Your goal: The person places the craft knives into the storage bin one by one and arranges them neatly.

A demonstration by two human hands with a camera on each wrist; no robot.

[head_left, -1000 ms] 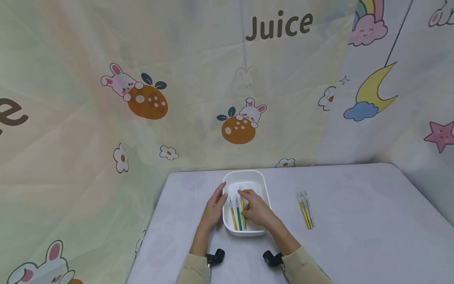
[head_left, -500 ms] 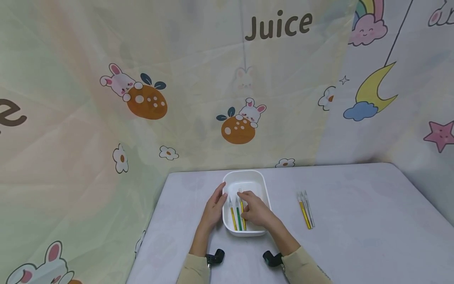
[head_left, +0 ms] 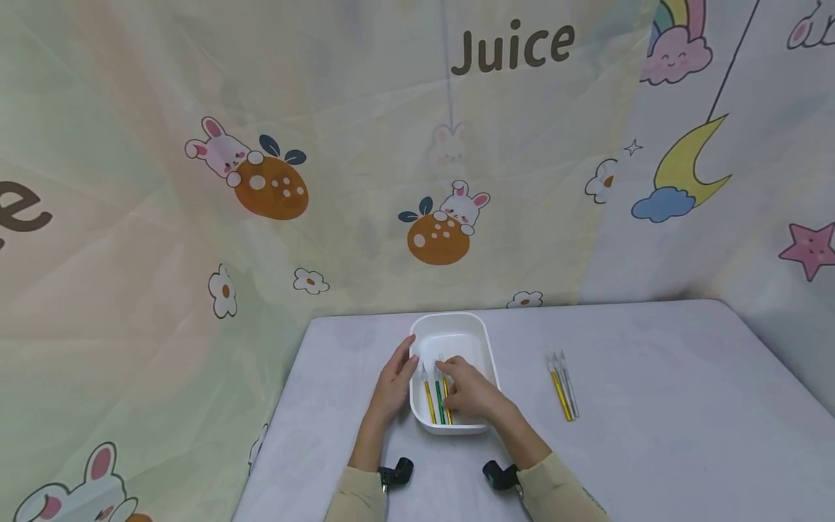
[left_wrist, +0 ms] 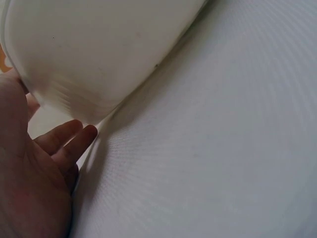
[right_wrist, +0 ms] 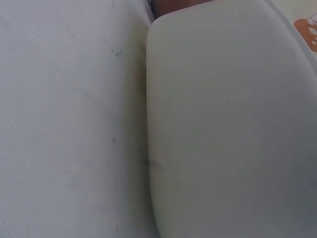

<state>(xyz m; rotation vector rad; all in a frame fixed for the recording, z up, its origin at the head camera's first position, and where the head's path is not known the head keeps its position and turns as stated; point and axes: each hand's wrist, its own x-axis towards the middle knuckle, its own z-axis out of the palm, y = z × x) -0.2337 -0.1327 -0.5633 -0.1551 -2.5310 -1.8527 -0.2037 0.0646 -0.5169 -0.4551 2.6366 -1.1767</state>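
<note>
In the head view, a white tray [head_left: 479,341] holds a yellow pen [head_left: 430,407] at the left, a green pen [head_left: 439,399] beside it, and another yellow pen [head_left: 449,417]. My right hand [head_left: 472,391] reaches into the tray and pinches this last pen, partly covering it. Along the tray's left side lies my left hand [head_left: 391,380], with its thumb at the rim. The left wrist view shows its extended fingers [left_wrist: 77,144] touching the outer wall. From the right wrist, only the tray's outside [right_wrist: 223,119] is seen plainly; the pens are hidden there.
On the white-covered table [head_left: 652,435], right of the tray, lie a yellow pen [head_left: 562,397] and silver-looking pens [head_left: 571,391] close together. A printed curtain [head_left: 352,181] hangs behind the table. Black wrist cameras [head_left: 396,473] sit at both sleeves.
My right hand has shifted slightly toward me inside the tray, and the yellow pen it pinches has moved down with it. The left hand and the tray stay in place.
</note>
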